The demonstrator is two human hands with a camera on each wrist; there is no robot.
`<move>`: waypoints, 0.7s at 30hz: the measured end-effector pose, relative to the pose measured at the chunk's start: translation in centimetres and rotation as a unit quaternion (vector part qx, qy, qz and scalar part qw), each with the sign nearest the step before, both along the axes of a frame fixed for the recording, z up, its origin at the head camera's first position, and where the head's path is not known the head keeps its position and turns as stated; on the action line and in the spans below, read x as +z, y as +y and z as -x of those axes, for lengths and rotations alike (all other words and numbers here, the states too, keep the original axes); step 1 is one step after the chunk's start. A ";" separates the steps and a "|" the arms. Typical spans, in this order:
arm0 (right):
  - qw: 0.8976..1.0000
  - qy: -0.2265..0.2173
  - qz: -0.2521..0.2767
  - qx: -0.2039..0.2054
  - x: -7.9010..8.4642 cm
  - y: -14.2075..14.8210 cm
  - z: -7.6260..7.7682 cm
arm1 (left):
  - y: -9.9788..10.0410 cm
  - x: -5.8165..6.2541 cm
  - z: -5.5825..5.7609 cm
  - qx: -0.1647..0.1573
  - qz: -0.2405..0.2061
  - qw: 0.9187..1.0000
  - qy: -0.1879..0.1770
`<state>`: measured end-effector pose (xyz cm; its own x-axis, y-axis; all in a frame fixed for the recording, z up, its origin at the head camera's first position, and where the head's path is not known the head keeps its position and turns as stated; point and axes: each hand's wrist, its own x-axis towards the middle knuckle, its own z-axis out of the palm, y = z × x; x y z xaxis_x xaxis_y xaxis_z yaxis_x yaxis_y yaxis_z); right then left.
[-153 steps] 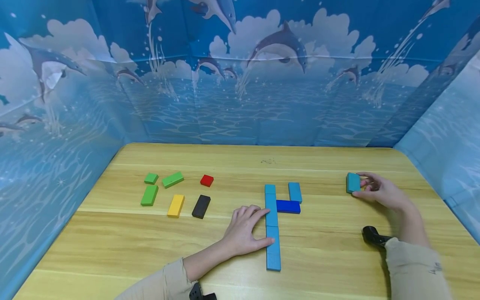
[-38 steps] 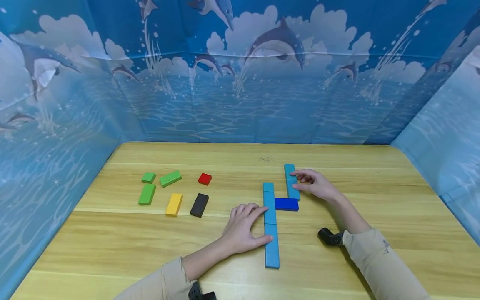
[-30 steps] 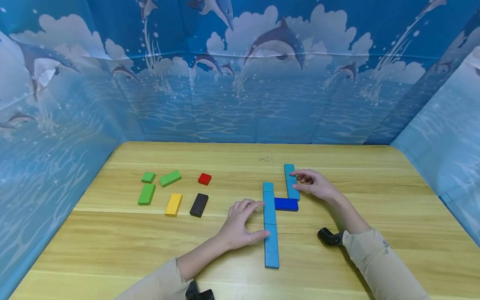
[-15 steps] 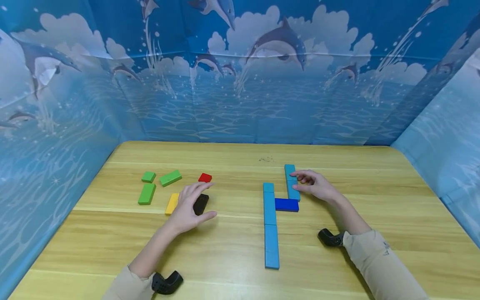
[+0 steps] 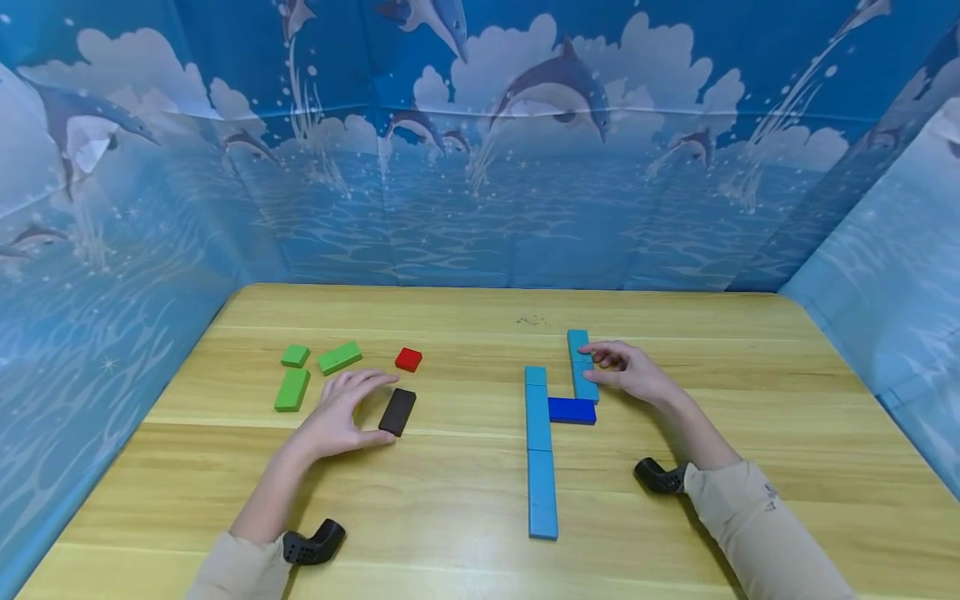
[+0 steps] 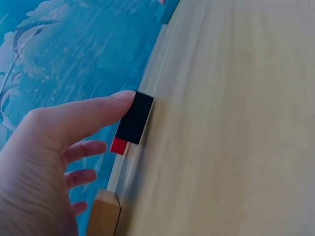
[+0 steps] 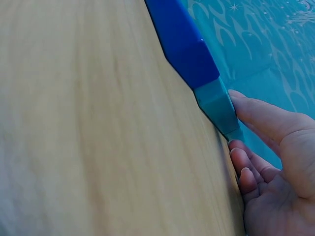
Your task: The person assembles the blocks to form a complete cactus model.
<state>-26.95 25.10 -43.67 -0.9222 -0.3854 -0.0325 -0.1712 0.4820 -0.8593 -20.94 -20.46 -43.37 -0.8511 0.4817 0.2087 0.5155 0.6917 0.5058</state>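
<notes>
My left hand [image 5: 337, 417] hovers over the yellow block [image 6: 103, 214], mostly covering it in the head view. Its thumb and index finger spread apart beside the black block [image 5: 397, 412]; whether the thumb touches it I cannot tell. My right hand [image 5: 633, 372] rests thumb and index fingertips on two light blue blocks [image 5: 585, 381] laid end to end, its other fingers loosely bent. A dark blue block [image 5: 572, 410] lies crosswise at their near end. It reaches left to a long column of light blue blocks [image 5: 541, 492], flat on the table.
A red block [image 5: 408, 360] lies behind the black one. Several green blocks [image 5: 292, 389] lie at the left. The wooden table [image 5: 450, 533] is bordered by a blue dolphin-print curtain [image 5: 450, 208]. Black wrist cameras [image 5: 315, 542] jut from both sleeves.
My left hand has left the light blue column and moved left, over the yellow and black blocks. Earlier, my right hand brought a light blue block from the right; it stays at that shorter column.
</notes>
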 end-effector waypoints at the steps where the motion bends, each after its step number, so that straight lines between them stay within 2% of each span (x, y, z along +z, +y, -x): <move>1: 1.000 0.000 0.000 -0.001 0.0 0.0 0.0 | -0.1 0.0 0.1 -0.003 0.006 1.000 0.000; 13: 1.000 0.001 -0.001 0.003 -0.1 0.0 0.0 | -0.4 -0.6 0.7 -0.019 0.024 0.999 -0.015; 21: 1.000 0.001 -0.006 0.001 -0.1 0.0 0.0 | -0.2 -0.4 0.7 -0.005 0.017 1.000 -0.008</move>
